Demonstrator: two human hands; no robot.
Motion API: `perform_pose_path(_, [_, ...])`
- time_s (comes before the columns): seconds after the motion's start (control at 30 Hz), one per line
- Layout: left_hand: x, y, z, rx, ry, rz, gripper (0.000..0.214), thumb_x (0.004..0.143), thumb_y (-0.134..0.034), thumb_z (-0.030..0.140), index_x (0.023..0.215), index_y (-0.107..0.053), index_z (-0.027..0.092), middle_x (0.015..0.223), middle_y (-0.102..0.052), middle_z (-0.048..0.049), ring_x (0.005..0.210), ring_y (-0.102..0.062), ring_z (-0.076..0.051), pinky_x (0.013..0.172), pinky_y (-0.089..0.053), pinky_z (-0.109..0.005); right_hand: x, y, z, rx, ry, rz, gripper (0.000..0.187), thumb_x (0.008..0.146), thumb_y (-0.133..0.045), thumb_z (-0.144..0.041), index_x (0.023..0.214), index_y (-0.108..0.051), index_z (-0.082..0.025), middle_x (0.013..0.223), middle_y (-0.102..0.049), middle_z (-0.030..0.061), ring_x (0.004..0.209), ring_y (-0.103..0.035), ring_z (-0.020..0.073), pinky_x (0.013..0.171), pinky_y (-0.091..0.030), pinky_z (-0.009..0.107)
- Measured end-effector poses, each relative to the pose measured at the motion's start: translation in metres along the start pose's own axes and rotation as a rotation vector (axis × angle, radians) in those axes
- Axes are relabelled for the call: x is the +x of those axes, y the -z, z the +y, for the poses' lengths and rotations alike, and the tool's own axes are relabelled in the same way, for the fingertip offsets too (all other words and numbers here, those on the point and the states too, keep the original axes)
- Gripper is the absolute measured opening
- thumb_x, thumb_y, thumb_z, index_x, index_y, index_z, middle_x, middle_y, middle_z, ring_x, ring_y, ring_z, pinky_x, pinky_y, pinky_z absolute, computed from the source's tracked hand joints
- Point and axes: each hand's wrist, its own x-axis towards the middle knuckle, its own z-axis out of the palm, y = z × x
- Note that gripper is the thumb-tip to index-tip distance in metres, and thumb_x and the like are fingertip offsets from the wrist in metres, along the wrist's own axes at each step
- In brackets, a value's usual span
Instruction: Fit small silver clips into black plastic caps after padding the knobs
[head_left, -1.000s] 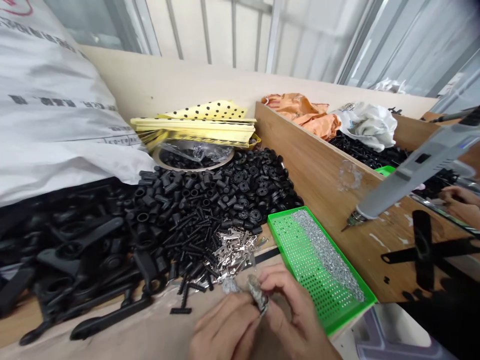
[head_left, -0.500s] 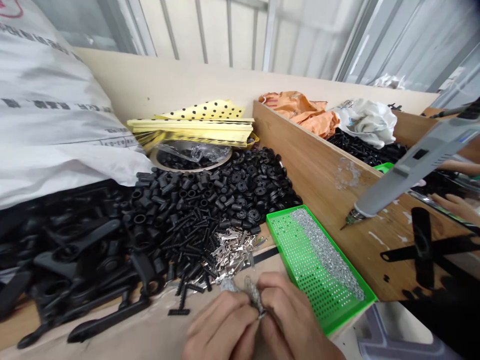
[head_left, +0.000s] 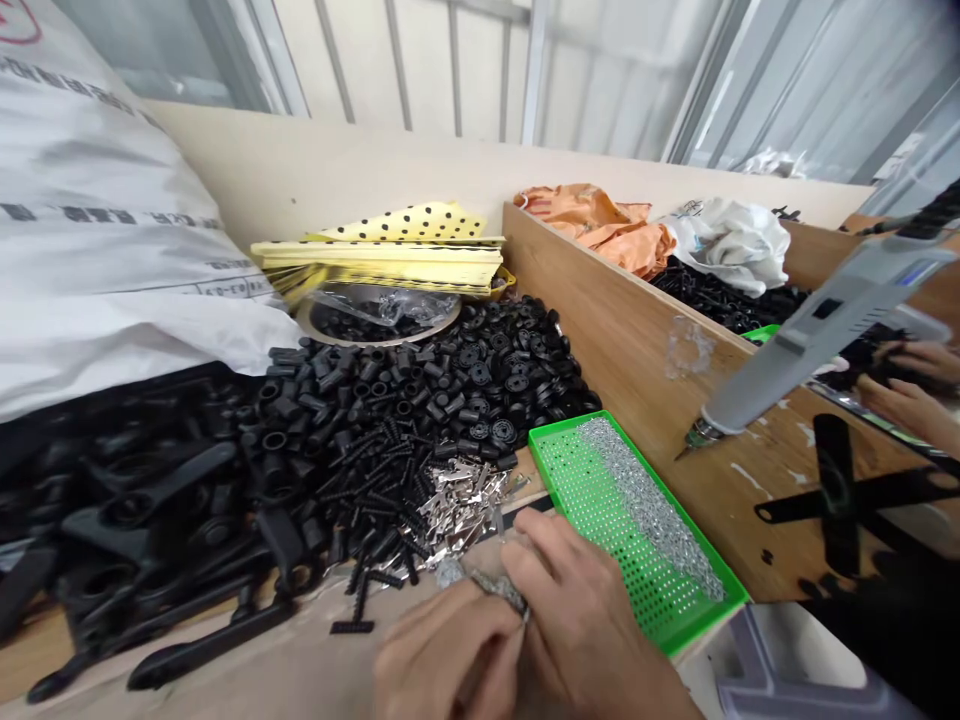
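Note:
My left hand [head_left: 448,655] and my right hand [head_left: 581,610] meet at the bottom middle, fingers curled and fingertips together. Between and just beyond them shows a small, glinting grey clump [head_left: 499,588]; what the fingertips pinch is hidden. A bluish translucent lump [head_left: 450,573] lies beside the left knuckles. Just past the hands is a heap of small silvery metal strips [head_left: 466,500], with ribbed black pins [head_left: 379,470] to its left. A green perforated tray [head_left: 581,500] with a band of tiny silver parts [head_left: 649,510] stands to the right of my right hand.
Black tubes and discs [head_left: 517,375], black lever-like arms [head_left: 161,480] and a white sack [head_left: 112,250] fill the left and back. A grey electric screwdriver [head_left: 795,350] hangs tilted by the wooden divider [head_left: 622,310]. Beyond it, another person's hands [head_left: 911,390] hold black parts.
My right hand has shifted slightly up and forward, its index finger stretched further toward the metal strips. The grey clump now lies more sideways. The other person's hands have moved closer together.

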Motion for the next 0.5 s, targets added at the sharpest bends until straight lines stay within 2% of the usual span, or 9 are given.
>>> perform_pose_path(0.07, [0.003, 0.002, -0.002, -0.016, 0.022, -0.059, 0.016, 0.085, -0.047, 0.008, 0.077, -0.054, 0.02, 0.058, -0.056, 0.0038, 0.05, -0.053, -0.009, 0.048, -0.045, -0.018, 0.004, 0.003, -0.001, -0.037, -0.031, -0.066, 0.021, 0.08, -0.044, -0.017, 0.1, -0.053, -0.021, 0.107, -0.059, 0.011, 0.088, -0.054, 0.0261, 0.069, -0.046, 0.035])
perform_pose_path(0.13, [0.005, 0.003, -0.003, -0.01, -0.005, -0.083, 0.017, 0.085, -0.046, 0.008, 0.077, -0.054, 0.02, 0.058, -0.056, 0.0039, 0.05, -0.053, -0.01, 0.049, -0.045, -0.018, 0.007, 0.005, -0.003, 0.023, -0.07, -0.081, 0.02, 0.081, -0.044, -0.019, 0.099, -0.055, -0.021, 0.106, -0.059, 0.0105, 0.089, -0.055, 0.0262, 0.069, -0.047, 0.036])
perform_pose_path(0.27, [0.001, 0.002, -0.006, 0.023, -0.028, 0.033, 0.012, 0.087, -0.047, 0.012, 0.092, -0.054, 0.021, 0.071, -0.064, 0.0015, 0.058, -0.06, -0.01, 0.057, -0.05, -0.018, 0.009, 0.001, -0.007, 0.49, -0.203, -0.004, 0.027, 0.093, -0.033, -0.018, 0.109, -0.054, -0.022, 0.104, -0.059, 0.0055, 0.094, -0.058, 0.0186, 0.081, -0.049, 0.031])
perform_pose_path(0.33, [-0.002, -0.001, -0.009, 0.073, -0.003, 0.06, 0.012, 0.088, -0.049, 0.015, 0.095, -0.055, 0.021, 0.077, -0.066, 0.0, 0.065, -0.064, -0.011, 0.063, -0.052, -0.018, 0.005, -0.008, -0.009, 0.646, -0.309, 0.055, 0.032, 0.098, -0.026, -0.019, 0.117, -0.052, -0.025, 0.102, -0.062, 0.0035, 0.093, -0.061, 0.0154, 0.08, -0.051, 0.026])
perform_pose_path(0.43, [-0.004, -0.008, -0.014, 0.176, -0.019, 0.068, 0.015, 0.088, -0.049, 0.014, 0.1, -0.057, 0.019, 0.086, -0.068, -0.0031, 0.078, -0.067, -0.014, 0.076, -0.054, -0.021, -0.007, -0.027, -0.01, 0.59, -0.322, 0.164, 0.034, 0.099, -0.029, -0.025, 0.127, -0.048, -0.029, 0.104, -0.065, 0.003, 0.099, -0.062, 0.0181, 0.079, -0.055, 0.028])
perform_pose_path(0.5, [-0.003, -0.012, -0.016, 0.221, -0.072, 0.125, 0.02, 0.088, -0.048, 0.014, 0.105, -0.056, 0.018, 0.094, -0.069, -0.0059, 0.088, -0.067, -0.016, 0.081, -0.053, -0.023, -0.015, -0.036, -0.009, 0.539, -0.306, 0.182, 0.035, 0.098, -0.034, -0.03, 0.13, -0.047, -0.032, 0.108, -0.065, 0.0029, 0.104, -0.06, 0.0205, 0.082, -0.055, 0.033])
